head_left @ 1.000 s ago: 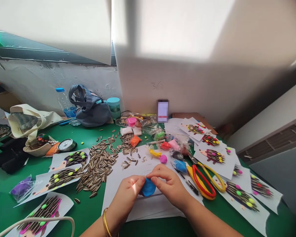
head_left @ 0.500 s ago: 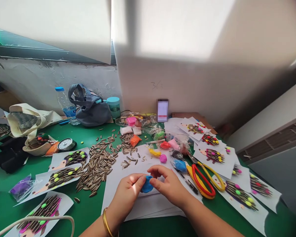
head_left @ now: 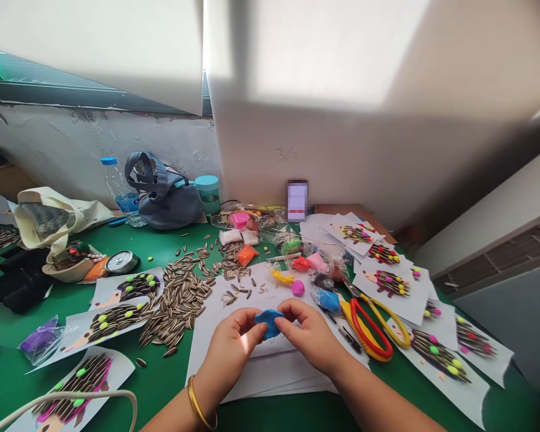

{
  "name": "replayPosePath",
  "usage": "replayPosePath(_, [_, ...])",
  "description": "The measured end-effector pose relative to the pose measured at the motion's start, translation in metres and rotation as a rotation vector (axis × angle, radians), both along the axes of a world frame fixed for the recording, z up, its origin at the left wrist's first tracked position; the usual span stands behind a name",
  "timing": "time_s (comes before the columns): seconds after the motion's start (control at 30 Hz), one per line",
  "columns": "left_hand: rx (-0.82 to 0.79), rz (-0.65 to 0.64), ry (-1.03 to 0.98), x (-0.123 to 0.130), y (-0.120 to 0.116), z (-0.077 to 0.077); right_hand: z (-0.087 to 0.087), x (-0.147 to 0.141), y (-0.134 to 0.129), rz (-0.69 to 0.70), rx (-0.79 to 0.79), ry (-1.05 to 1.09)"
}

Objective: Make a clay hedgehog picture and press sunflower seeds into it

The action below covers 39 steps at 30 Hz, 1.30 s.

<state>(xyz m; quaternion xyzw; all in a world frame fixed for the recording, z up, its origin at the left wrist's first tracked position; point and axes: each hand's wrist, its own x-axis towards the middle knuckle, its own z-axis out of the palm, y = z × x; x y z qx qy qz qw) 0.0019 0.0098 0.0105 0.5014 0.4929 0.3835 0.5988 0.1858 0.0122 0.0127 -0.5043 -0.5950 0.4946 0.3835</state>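
Observation:
A flattened piece of blue modelling clay (head_left: 268, 324) is pinched between my two hands above the white paper (head_left: 252, 375). My left hand (head_left: 236, 339), with a gold bangle at the wrist, grips its left edge between thumb and fingers. My right hand (head_left: 308, 333) pinches the right edge the same way. Beyond the hands on the paper lie a pink clay ball (head_left: 297, 288), a strip of yellow clay (head_left: 282, 277) and some loose seeds. A bag of blue clay (head_left: 327, 299) lies to the right of them.
Sunflower seeds (head_left: 184, 300) are heaped left of the paper. Red-and-yellow scissors (head_left: 371, 324) and pens (head_left: 348, 336) lie at right. Hedgehog pictures (head_left: 441, 354) sit on both sides of the green table (head_left: 162, 402). A phone (head_left: 297, 201), bag (head_left: 171, 201) and bottle (head_left: 117, 186) stand behind.
The blue clay has been raised slightly and turned, now looking wider and flatter. My right hand has closed on its right edge; both hands now pinch it.

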Motion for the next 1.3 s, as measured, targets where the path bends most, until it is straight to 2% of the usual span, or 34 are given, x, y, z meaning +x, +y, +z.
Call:
replayPosePath(0.1, [-0.015, -0.021, -0.011, 0.0001, 0.0000, -0.0005, -0.0006, -0.0007, -0.0008, 0.043, -0.006, 0.024])
replayPosePath(0.33, [0.052, 0.019, 0.138, 0.0006, -0.0017, 0.0046, -0.0020, -0.0029, -0.0023, 0.021, -0.014, -0.003])
replayPosePath(0.43, [0.065, 0.003, 0.125, 0.0009, -0.0012, 0.0076, 0.0000, -0.0021, -0.0018, 0.026, 0.004, -0.002])
replayPosePath(0.6, [0.095, 0.083, 0.141, 0.0004, 0.0000, 0.0059, -0.0006, -0.0040, -0.0027, 0.032, 0.013, -0.021])
replayPosePath(0.7, [0.129, 0.081, 0.184, 0.0000, 0.0008, 0.0043, -0.0017, -0.0060, -0.0041, 0.049, 0.011, -0.042])
replayPosePath(0.93, [0.092, 0.074, 0.129, 0.0004, -0.0006, 0.0019, 0.0013, -0.0028, -0.0025, 0.025, 0.058, -0.027])
replayPosePath(1.1, [0.149, 0.057, 0.130, -0.0005, 0.0003, -0.0021, 0.0018, -0.0038, -0.0046, 0.053, 0.068, -0.053])
replayPosePath(1.23, [0.125, 0.059, 0.131, -0.0021, 0.0017, 0.0005, -0.0006, -0.0050, -0.0053, 0.036, 0.025, -0.042])
replayPosePath(1.3, [0.079, 0.089, 0.103, -0.0020, 0.0014, 0.0023, -0.0018, -0.0052, -0.0047, 0.069, -0.014, -0.012])
